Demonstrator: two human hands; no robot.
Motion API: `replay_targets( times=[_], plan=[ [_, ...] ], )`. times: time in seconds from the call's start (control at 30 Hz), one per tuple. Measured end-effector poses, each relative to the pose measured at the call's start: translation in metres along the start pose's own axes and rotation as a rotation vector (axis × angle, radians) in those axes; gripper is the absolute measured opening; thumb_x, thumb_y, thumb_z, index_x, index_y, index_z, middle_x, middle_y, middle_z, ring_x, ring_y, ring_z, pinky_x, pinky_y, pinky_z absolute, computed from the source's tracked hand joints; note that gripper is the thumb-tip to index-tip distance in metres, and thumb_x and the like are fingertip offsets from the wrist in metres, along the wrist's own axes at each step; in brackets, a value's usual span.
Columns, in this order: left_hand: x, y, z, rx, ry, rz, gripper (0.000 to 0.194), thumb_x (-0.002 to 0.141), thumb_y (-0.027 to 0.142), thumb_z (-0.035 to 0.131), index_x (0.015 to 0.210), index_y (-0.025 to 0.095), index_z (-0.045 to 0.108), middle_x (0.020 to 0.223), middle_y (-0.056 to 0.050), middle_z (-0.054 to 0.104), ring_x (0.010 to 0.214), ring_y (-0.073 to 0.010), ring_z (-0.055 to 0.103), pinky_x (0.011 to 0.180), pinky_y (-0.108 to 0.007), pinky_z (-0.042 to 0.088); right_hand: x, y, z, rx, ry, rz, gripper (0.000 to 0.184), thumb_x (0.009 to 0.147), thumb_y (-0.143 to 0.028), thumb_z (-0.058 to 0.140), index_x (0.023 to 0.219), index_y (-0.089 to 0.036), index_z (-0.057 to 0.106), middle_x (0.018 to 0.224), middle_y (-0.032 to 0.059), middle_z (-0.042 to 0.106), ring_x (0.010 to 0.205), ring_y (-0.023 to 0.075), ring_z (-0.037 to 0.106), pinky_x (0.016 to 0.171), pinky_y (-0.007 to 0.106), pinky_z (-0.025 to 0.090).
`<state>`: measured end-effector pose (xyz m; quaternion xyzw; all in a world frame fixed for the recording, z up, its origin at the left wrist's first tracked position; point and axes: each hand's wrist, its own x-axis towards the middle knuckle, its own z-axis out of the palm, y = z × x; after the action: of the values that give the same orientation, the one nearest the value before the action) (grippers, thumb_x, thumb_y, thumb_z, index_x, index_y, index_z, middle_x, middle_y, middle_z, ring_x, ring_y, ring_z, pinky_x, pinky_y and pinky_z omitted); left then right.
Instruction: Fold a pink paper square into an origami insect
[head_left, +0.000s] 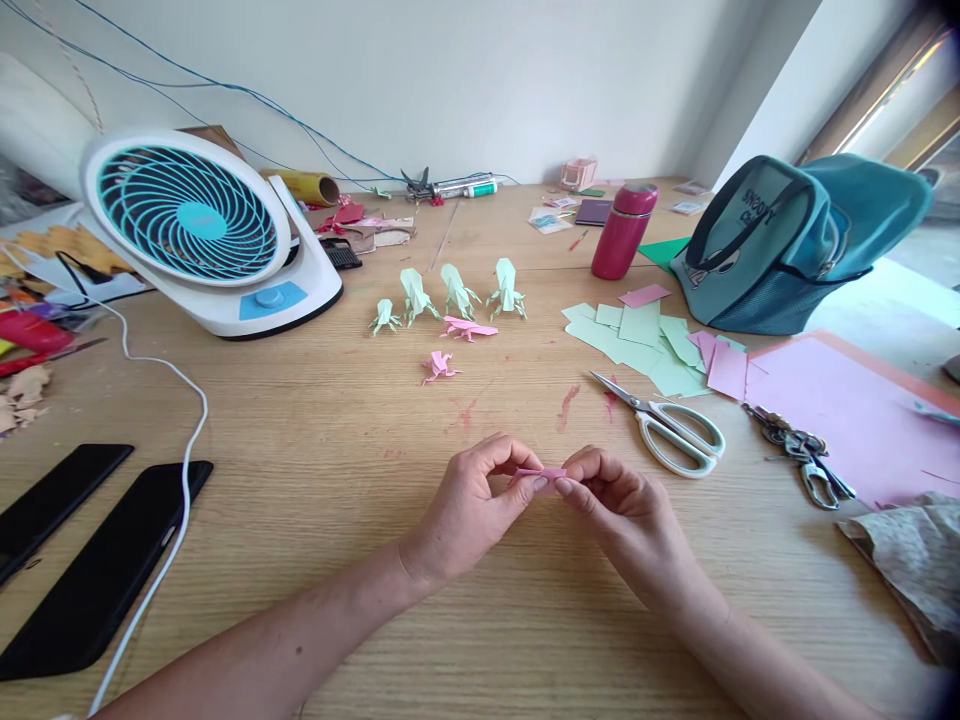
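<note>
A small folded piece of pink paper (545, 474) is pinched between both hands above the wooden table. My left hand (472, 500) grips its left end between thumb and fingers. At the right end, my right hand (626, 505) holds it the same way, the thumbs close together. Fingertips hide part of the paper. Beyond the hands stand two pink folded paper figures, a small one (439, 368) and a longer one (469, 328). Behind them is a row of several pale green folded paper figures (459, 290).
White-handled scissors (679, 435) lie right of my hands, near keys (802, 450) and loose green and pink paper pieces (637, 335). A pink bottle (624, 232) and blue backpack (772, 250) stand behind. At left are a fan (199, 220), its white cable (191, 430) and black flat objects (97, 575).
</note>
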<state>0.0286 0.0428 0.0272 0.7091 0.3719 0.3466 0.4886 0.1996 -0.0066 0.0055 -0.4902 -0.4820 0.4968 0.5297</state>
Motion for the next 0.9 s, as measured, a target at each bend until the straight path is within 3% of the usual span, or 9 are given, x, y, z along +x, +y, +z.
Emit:
replay_targets(
  times=[0.23,0.37,0.6,0.9],
  plan=[
    [-0.001,0.003,-0.001,0.078,0.032,0.042,0.012,0.090,0.020,0.064,0.079,0.016,0.066,0.077,0.000,0.064,0.073,-0.0099,0.058,0.067,-0.019,0.047,0.005,-0.002,0.002,0.051,0.019,0.060,0.030,0.079,-0.049,0.076,0.086,-0.021,0.066,0.082,0.0032,0.067,0.074,0.0163,0.061,0.067,0.028,0.050],
    [-0.002,0.004,-0.001,0.048,-0.017,0.051,0.006,0.090,0.016,0.061,0.086,0.017,0.065,0.084,0.000,0.065,0.076,-0.0095,0.060,0.070,-0.018,0.049,0.003,0.000,0.002,0.033,0.025,-0.006,0.021,0.085,-0.041,0.073,0.091,-0.023,0.064,0.088,0.0035,0.066,0.080,0.0172,0.061,0.073,0.030,0.051],
    [-0.004,0.002,-0.003,0.118,0.010,0.073,0.008,0.091,0.019,0.063,0.089,0.019,0.055,0.079,0.003,0.062,0.072,-0.0085,0.058,0.069,-0.019,0.047,0.000,-0.004,-0.002,-0.264,0.016,-0.183,0.004,0.092,-0.026,0.062,0.090,-0.023,0.064,0.082,0.0014,0.062,0.076,0.0160,0.055,0.071,0.030,0.046],
    [-0.005,0.004,-0.004,0.137,-0.023,0.129,0.005,0.094,0.019,0.059,0.089,0.019,0.061,0.087,0.000,0.065,0.078,-0.0097,0.060,0.072,-0.018,0.049,0.001,-0.012,-0.004,-0.487,0.017,-0.365,0.008,0.091,-0.019,0.062,0.093,-0.025,0.068,0.083,0.0025,0.065,0.074,0.0171,0.058,0.068,0.031,0.048]
  ],
)
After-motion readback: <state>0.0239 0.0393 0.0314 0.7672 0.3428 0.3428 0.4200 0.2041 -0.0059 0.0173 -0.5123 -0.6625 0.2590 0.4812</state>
